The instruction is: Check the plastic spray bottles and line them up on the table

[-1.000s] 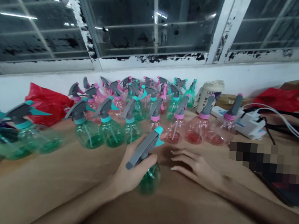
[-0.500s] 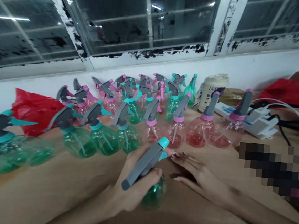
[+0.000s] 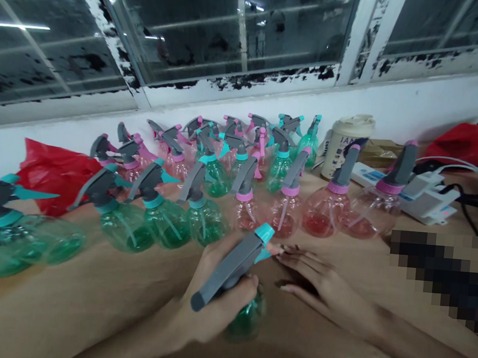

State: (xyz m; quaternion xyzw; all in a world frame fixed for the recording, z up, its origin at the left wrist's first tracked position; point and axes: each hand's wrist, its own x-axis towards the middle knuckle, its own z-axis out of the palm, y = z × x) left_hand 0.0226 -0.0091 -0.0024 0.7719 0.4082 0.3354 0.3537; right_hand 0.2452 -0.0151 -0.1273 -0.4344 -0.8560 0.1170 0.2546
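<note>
The left hand (image 3: pixel 208 315) is clamping its grip around the neck of a green spray bottle (image 3: pixel 248 316), which is sitting toward the near edge of the table (image 3: pixel 101 292). The right hand (image 3: pixel 329 291) is holding its grip apart near the nozzle (image 3: pixel 264 233). Other bottles (image 3: pixel 167 227) are standing toward the far edge.

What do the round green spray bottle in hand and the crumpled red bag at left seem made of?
Round green spray bottle: likely glossy plastic, see-through with highlights. Crumpled red bag: probably thin plastic film, sharply creased, slight sheen.
</note>
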